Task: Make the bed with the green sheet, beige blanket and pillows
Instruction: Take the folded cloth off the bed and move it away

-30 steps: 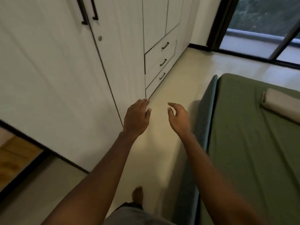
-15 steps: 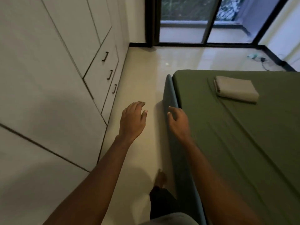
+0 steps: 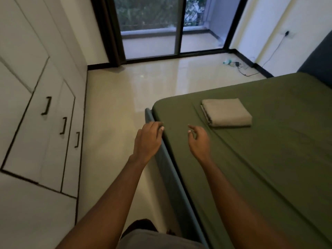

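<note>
The green sheet (image 3: 260,159) lies spread over the mattress on the right, with a few long creases. A folded beige blanket (image 3: 225,112) rests on it near the foot corner. My left hand (image 3: 148,141) hovers over the blue bed frame edge (image 3: 165,169), fingers relaxed and holding nothing. My right hand (image 3: 198,139) is held above the sheet a little short of the blanket, fingers loosely curled and empty. No pillows are in view.
White wardrobe doors and drawers with black handles (image 3: 62,125) line the left wall. Glossy floor (image 3: 134,90) runs between wardrobe and bed to a glass sliding door (image 3: 161,27). A cable and charger (image 3: 237,64) lie on the floor by the right wall. A dark headboard (image 3: 319,60) stands at far right.
The view has swung right from the wardrobe toward the bed. Both hands now sit over the bed's edge and sheet, and the folded blanket is closer to them.
</note>
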